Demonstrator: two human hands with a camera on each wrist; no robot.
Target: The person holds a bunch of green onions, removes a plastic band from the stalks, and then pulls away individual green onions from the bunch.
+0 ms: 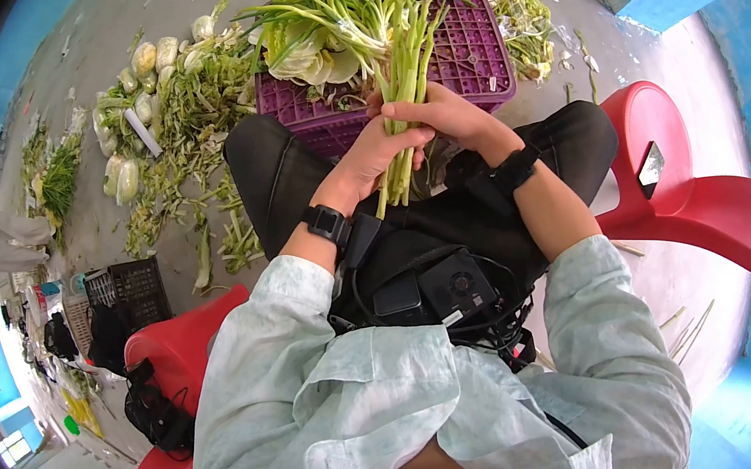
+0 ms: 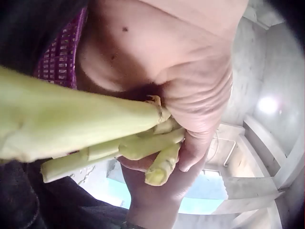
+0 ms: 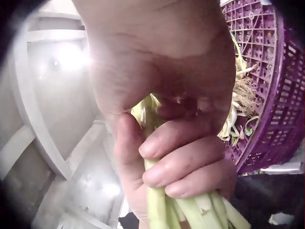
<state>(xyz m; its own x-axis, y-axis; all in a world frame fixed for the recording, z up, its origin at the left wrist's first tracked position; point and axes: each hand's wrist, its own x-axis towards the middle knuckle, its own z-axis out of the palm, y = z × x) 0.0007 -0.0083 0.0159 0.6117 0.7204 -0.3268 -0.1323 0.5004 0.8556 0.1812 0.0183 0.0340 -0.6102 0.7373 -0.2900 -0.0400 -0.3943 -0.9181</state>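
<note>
A bunch of long pale-green stalks (image 1: 406,62) stands upright between both hands, its cut ends pointing down toward the lap. My left hand (image 1: 370,158) grips the lower part, thumb across the front. Higher up and on the other side, my right hand (image 1: 455,116) holds the same bunch, its thumb over the stalks. The left wrist view shows thick trimmed stalk ends (image 2: 86,119) of uneven length. Curled fingers (image 3: 186,157) wrap the stalks closely in the right wrist view. Just beyond the hands, green onions (image 1: 328,1) and cabbage leaves (image 1: 303,58) lie on a purple crate (image 1: 476,48).
Vegetable trimmings (image 1: 199,106) cover the floor left of the crate, with whole cabbages (image 1: 126,178) among them. A red chair (image 1: 659,137) with a phone (image 1: 650,169) on it stands at right. Another red seat (image 1: 180,343) and a black crate (image 1: 127,293) are at left.
</note>
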